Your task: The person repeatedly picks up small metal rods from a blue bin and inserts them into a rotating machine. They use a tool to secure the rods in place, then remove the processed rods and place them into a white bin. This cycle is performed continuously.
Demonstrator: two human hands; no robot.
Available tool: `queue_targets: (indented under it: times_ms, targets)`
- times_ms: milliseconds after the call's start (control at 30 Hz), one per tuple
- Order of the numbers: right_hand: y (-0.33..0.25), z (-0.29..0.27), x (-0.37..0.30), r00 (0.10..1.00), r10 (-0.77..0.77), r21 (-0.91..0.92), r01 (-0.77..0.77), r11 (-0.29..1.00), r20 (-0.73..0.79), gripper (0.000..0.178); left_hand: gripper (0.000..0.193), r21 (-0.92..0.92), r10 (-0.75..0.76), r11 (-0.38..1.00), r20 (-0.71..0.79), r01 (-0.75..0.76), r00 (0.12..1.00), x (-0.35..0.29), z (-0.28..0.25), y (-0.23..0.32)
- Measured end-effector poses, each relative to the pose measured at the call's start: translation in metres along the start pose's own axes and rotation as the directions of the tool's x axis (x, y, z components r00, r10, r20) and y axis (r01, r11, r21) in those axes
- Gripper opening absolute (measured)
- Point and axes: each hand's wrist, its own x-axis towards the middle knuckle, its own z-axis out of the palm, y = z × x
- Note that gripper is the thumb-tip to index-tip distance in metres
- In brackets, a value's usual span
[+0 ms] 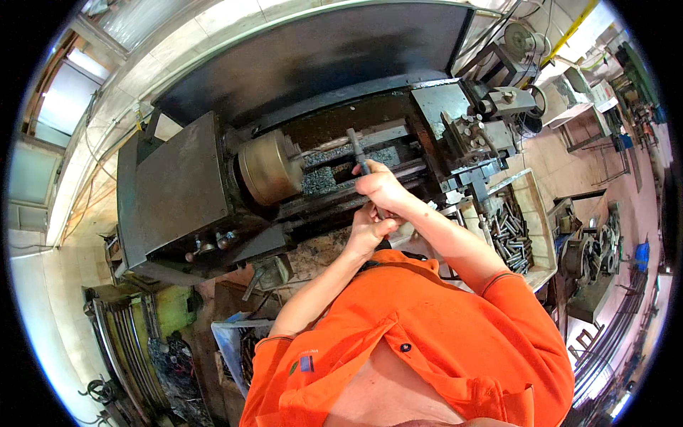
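A slim dark metal rod (359, 153) with a lighter, thicker far end slants up over the lathe bed. My right hand (380, 186) is closed around its middle. Just below, my left hand (368, 231) closes at the rod's near end, its fingers partly hidden. To the left of the rod is the lathe's round, brass-coloured chuck (269, 169), apart from it. Metal chips (320, 180) lie in the bed beneath. The tool post and carriage (469, 139) stand to the right of my hands.
The lathe's headstock (174, 192) fills the left, with levers on its front. A dark splash guard (320, 53) rises behind. At my right a tray (544, 228) holds several metal rods. A crate (228, 341) stands low at my left, near bar stock (128, 334).
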Motion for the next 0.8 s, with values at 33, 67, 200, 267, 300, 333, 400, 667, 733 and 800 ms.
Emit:
queue_targets:
  times_ms: [33,67,200,267,300,333,400,667,733,800]
  targets:
    - [0.006,-0.005,0.003,0.999,-0.031,-0.044,0.030,0.999,-0.017,0.022,0.037,0.013,-0.015,1.000,0.003,0.015,1.000,0.003,0.001,-0.004]
    - [0.012,-0.003,0.007,0.997,-0.064,-0.032,0.063,0.997,-0.033,0.022,0.034,0.001,0.001,1.000,0.014,-0.001,1.000,0.004,-0.003,-0.007]
    - [0.027,0.012,0.026,0.992,-0.123,-0.254,0.117,0.960,-0.010,0.024,0.033,0.044,0.025,0.999,-0.083,-0.022,0.996,-0.005,-0.017,-0.004]
    - [0.020,0.015,0.020,0.992,-0.127,-0.236,0.123,0.964,0.002,0.023,0.032,0.013,0.039,0.999,-0.072,-0.038,0.997,-0.006,-0.011,0.000]
    - [0.015,0.009,0.014,0.995,-0.102,-0.203,0.100,0.974,0.001,0.022,0.031,-0.002,0.046,0.999,-0.068,-0.047,0.997,-0.005,-0.007,0.000]
    - [0.007,0.004,0.007,0.997,-0.078,-0.172,0.077,0.982,-0.002,0.020,0.031,0.016,0.018,1.000,-0.036,-0.017,0.999,-0.001,-0.003,0.000]
    - [0.016,-0.008,0.013,0.996,-0.083,-0.086,0.080,0.993,-0.031,0.016,0.032,0.047,-0.084,0.995,-0.020,0.085,0.996,-0.002,0.005,0.003]
    - [0.016,0.022,0.017,0.980,-0.198,-0.137,0.201,0.970,0.035,0.015,0.032,0.117,0.141,0.985,-0.088,-0.131,0.986,-0.013,-0.020,-0.001]
    - [0.012,0.017,0.016,0.986,-0.151,-0.108,0.157,0.982,0.064,0.015,0.031,0.131,0.090,0.988,-0.078,-0.080,0.993,-0.011,-0.014,0.004]
    - [0.014,0.010,0.015,0.987,-0.142,-0.079,0.148,0.986,0.080,0.012,0.030,0.169,0.049,0.985,-0.053,-0.040,0.997,-0.007,-0.009,0.005]
